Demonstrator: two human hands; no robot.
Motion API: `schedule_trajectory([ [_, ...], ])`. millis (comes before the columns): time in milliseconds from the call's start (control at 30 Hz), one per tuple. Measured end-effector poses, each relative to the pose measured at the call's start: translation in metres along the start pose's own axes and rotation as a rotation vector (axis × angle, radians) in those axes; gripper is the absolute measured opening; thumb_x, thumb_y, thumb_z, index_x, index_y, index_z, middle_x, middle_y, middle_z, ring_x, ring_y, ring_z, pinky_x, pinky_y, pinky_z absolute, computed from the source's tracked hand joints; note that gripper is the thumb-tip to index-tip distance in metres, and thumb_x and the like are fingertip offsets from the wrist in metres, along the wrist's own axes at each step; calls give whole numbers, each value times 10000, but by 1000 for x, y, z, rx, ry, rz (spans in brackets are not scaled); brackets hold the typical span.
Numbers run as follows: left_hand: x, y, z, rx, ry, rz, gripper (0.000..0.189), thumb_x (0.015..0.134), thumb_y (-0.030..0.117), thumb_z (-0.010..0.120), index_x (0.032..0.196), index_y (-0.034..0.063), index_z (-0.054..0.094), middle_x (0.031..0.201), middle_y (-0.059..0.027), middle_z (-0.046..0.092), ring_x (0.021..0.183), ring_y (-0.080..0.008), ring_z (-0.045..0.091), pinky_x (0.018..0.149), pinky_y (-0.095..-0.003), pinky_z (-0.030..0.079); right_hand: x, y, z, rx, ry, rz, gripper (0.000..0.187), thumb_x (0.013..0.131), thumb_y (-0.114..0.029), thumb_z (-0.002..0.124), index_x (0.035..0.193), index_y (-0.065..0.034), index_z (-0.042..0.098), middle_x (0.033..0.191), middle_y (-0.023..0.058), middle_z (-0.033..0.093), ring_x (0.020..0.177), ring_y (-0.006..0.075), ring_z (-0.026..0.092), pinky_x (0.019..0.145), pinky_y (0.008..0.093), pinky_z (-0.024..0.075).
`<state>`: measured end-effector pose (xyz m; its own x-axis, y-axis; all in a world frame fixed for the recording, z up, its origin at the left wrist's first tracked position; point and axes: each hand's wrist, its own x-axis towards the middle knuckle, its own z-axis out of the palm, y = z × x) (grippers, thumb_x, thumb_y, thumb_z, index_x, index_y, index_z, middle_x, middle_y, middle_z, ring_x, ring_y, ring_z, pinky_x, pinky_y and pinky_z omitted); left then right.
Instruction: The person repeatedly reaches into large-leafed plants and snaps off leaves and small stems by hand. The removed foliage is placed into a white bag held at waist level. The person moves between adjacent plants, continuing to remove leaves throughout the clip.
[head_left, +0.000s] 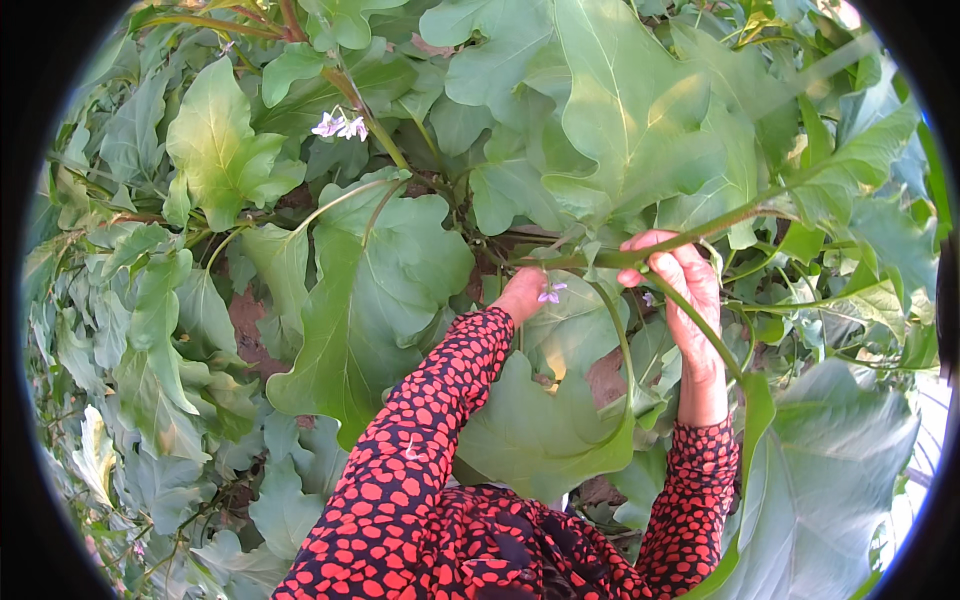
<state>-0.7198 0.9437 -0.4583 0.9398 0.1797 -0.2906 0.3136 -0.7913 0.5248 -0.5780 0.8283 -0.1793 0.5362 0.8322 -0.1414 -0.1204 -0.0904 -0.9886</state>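
A thick green eggplant stem (615, 259) runs across in front of me, forking near my right hand (691, 289). The fingers and thumb of that hand close around the stem at the fork from behind. To the left, my left hand (525, 291) reaches up to the same stem; its fingertips are hidden by the stem and leaves, so what they hold does not show. Beside it hangs a small purple flower (552, 292). A broad lobed leaf (547, 435) spreads between my forearms.
Dense eggplant foliage surrounds both arms. A large leaf (817, 480) stands close at lower right, near my right sleeve (694, 487). Another wide leaf (375, 300) lies left of my left hand. Pale flowers (341, 126) hang from a branch above. Brown soil (247, 330) shows through gaps.
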Motion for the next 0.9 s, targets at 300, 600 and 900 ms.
schedule_trajectory([
  [300, 38, 10, 25, 784, -133, -141, 255, 804, 208, 598, 967, 28, 677, 885, -209, 616, 784, -381, 637, 622, -509, 524, -6, -4, 1, 25, -38, -14, 278, 993, -223, 556, 1102, 21, 633, 1031, 130, 645, 904, 210, 644, 900, 360, 489],
  [600, 44, -1, 39, 323, 171, -352, 238, 835, 178, 573, 931, 11, 712, 920, -205, 650, 837, -356, 657, 666, -477, 542, -8, 1, -1, 43, -21, -12, 275, 979, -219, 579, 1095, 21, 641, 1012, 139, 646, 936, 228, 635, 908, 380, 488],
  [900, 14, -50, 99, -54, 320, 205, 188, 914, 226, 542, 1022, 92, 619, 953, -97, 647, 903, -275, 621, 761, -396, 504, -2, 4, -3, 125, -88, -83, 231, 960, -141, 621, 1131, 14, 635, 1058, 70, 637, 889, 142, 638, 830, 292, 513],
])
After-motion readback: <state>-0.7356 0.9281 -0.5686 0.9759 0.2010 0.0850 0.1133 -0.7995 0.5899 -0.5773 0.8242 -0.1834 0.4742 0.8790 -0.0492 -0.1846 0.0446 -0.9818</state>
